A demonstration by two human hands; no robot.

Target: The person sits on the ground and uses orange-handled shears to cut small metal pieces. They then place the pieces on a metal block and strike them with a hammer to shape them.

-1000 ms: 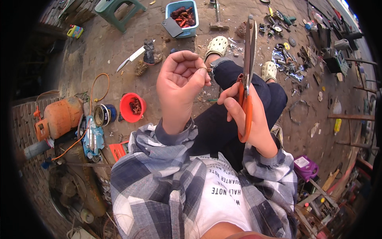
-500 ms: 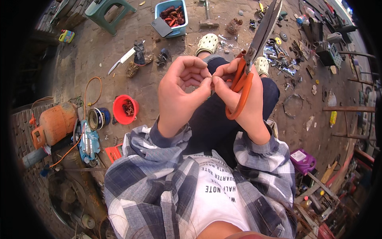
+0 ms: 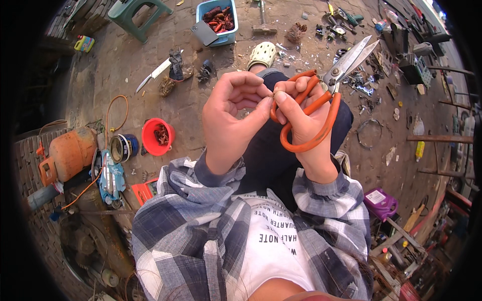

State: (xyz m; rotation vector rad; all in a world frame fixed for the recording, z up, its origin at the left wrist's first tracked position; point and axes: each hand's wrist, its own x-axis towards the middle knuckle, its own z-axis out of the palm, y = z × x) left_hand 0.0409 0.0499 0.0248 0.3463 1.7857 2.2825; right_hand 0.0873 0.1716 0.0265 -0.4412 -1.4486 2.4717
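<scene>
My right hand (image 3: 297,116) has the orange-handled scissors (image 3: 333,75) in its grip, with the grey blades pointing up and away to the right, slightly apart. The handle loops lie across its palm and fingers. Close beside it, my left hand (image 3: 226,123) is closed in a pinch, thumb against index finger. Its fingertips meet the right fingers near one handle. Whatever sits between the fingertips is too small to make out. Both hands are raised above my dark-trousered lap.
Ahead stands a blue bin (image 3: 235,36) holding dark red pieces, near a green stool (image 3: 135,17). A knife (image 3: 155,74) lies on the brick floor. To the left are a red bucket (image 3: 170,143) and an orange gas cylinder (image 3: 75,150). Scattered metal parts lie at right.
The scissors have tilted to the right in my right hand, and their blades have come apart a little. My left hand keeps its pinch almost in place.
</scene>
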